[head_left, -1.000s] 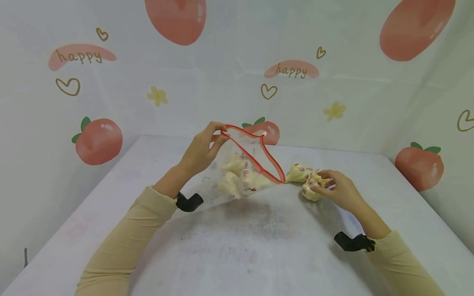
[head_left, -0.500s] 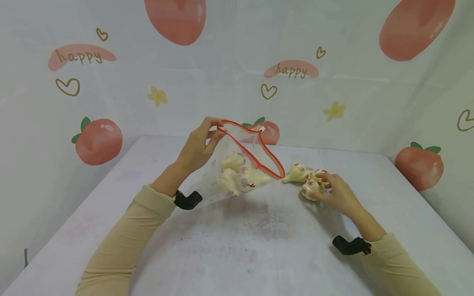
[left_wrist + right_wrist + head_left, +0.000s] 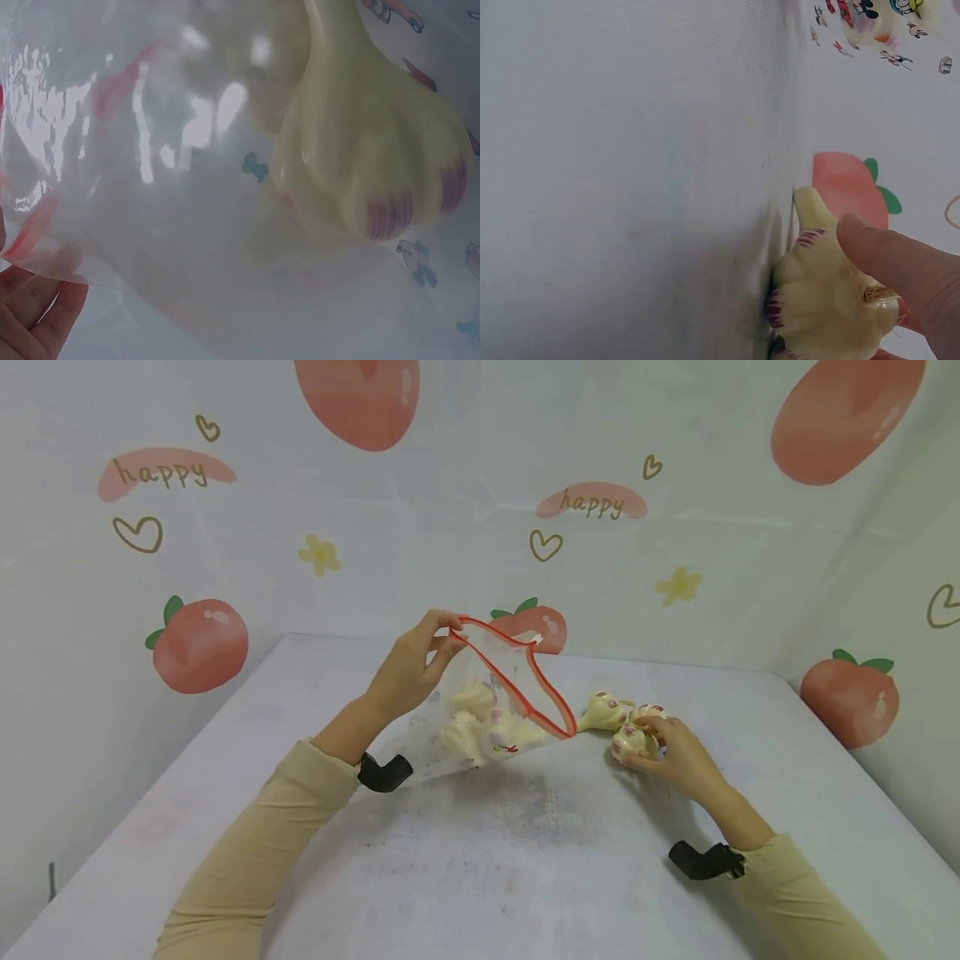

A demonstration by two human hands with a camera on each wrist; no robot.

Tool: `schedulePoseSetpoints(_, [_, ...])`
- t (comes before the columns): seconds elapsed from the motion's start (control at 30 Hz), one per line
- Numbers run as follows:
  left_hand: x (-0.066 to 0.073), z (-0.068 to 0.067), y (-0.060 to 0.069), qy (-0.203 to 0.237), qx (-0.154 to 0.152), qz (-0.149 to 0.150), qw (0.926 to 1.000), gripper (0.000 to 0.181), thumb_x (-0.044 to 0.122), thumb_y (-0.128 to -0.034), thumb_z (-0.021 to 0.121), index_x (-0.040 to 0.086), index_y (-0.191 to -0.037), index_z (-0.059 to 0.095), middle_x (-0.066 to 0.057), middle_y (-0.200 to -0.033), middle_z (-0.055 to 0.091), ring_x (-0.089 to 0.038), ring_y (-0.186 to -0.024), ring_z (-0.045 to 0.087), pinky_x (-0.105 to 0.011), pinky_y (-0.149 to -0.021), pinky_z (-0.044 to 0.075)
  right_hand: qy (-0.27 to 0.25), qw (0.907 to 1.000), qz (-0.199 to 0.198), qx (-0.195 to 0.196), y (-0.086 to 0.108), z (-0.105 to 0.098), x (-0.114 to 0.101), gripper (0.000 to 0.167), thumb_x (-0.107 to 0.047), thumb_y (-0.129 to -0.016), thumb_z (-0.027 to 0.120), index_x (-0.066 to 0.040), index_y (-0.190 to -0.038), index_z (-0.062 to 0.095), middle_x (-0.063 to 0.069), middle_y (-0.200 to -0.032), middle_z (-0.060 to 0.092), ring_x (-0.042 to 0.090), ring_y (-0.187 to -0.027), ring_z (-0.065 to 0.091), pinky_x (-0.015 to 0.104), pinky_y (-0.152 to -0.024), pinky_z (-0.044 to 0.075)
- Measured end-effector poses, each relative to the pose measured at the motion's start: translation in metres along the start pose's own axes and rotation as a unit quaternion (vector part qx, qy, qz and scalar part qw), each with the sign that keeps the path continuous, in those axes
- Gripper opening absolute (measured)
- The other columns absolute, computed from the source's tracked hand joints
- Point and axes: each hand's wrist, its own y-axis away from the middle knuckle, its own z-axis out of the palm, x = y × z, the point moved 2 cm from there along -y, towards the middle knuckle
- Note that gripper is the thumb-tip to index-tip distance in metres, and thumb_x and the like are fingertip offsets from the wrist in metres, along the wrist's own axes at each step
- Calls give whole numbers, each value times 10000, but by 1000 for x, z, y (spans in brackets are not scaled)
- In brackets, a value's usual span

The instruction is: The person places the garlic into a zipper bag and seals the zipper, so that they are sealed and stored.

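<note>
My left hand point(image 3: 408, 668) pinches the upper corner of a clear plastic bag point(image 3: 517, 696) with a red-edged mouth. The mouth gapes toward the right. Several cream garlic bulbs point(image 3: 463, 735) with purple marks lie inside the bag; one bulb point(image 3: 367, 142) shows large through the plastic in the left wrist view. On the right, my right hand point(image 3: 686, 762) grips a garlic bulb point(image 3: 630, 743) on the table. The right wrist view shows the thumb on this bulb point(image 3: 825, 292), with the other fingers mostly hidden behind it.
Another garlic bulb point(image 3: 603, 710) lies between the bag's mouth and my right hand, and one more point(image 3: 647, 712) sits just behind the gripped one. All rest on a white table point(image 3: 480, 877). A printed white backdrop point(image 3: 450, 543) rises behind it.
My right hand has moved slightly left and closed its thumb and fingers on the near garlic bulb. My left hand rose a little with the bag, then came back down.
</note>
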Motion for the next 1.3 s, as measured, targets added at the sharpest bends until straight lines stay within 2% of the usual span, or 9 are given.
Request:
schedulePoseSetpoints(0.17, [0, 3, 0, -35, -52, 38, 10000, 211, 101, -969, 483, -13, -1140, 435, -168, -1147, 550, -312, -1071, 642, -432, -912, 495, -19, 10000, -76, 21, -1, 3, -1, 606, -228, -734, 794, 47, -1200, 522, 273, -1073, 559, 330, -897, 536, 417, -738, 440])
schedulePoseSetpoints(0.47, [0, 6, 1, -127, -89, 147, 9998, 203, 90, -966, 486, -11, -1136, 438, -177, -1155, 566, -307, -1063, 647, -425, -876, 506, -73, 9999, -126, 10, -1, 6, -2, 604, -207, -741, 790, 47, -1213, 511, 292, -1162, 566, 362, -940, 550, 492, -782, 444])
schedulePoseSetpoints(0.63, [2, 7, 2, -176, -149, 161, 9996, 192, 89, -970, 483, -6, -1130, 438, -184, -1152, 589, -303, -1059, 649, -418, -844, 501, -47, 9999, -127, -8, -1, 7, -1, 583, -205, -756, 778, 42, -1212, 511, 277, -1148, 580, 322, -892, 562, 426, -740, 459])
schedulePoseSetpoints(0.83, [2, 10, 2, -320, -181, 183, 9992, 196, 92, -968, 486, -7, -1131, 441, -182, -1158, 596, -296, -1051, 654, -412, -832, 502, -169, 9997, -178, 17, -1, 5, 0, 570, -198, -761, 772, 47, -1206, 513, 274, -1140, 589, 330, -896, 585, 426, -750, 476])
schedulePoseSetpoints(0.97, [2, 10, 2, -343, -159, 237, 9990, 199, 97, -965, 492, -10, -1126, 447, -185, -1176, 587, -299, -1042, 657, -411, -830, 510, -278, 9992, -274, 73, -1, 0, -1, 557, -182, -753, 778, 46, -1189, 517, 271, -1109, 602, 319, -868, 609, 386, -726, 478])
schedulePoseSetpoints(1.2, [2, 10, 3, -338, -185, 268, 9989, 179, 98, -964, 493, -9, -1102, 452, -175, -1295, 546, -302, -1034, 661, -410, -830, 517, -658, 9977, -156, -82, 0, -9, -5, 546, -173, -771, 766, 31, -1204, 504, 307, -1138, 576, 361, -891, 659, 291, -659, 510])
schedulePoseSetpoints(1.3, [1, 11, 3, -350, -207, 311, 9987, 172, 95, -963, 494, -5, -1097, 451, -172, -1310, 540, -303, -1034, 660, -412, -842, 519, -745, 9971, -148, -68, 1, -13, -7, 540, -157, -773, 763, 36, -1205, 504, 316, -1145, 569, 380, -900, 663, 296, -664, 535])
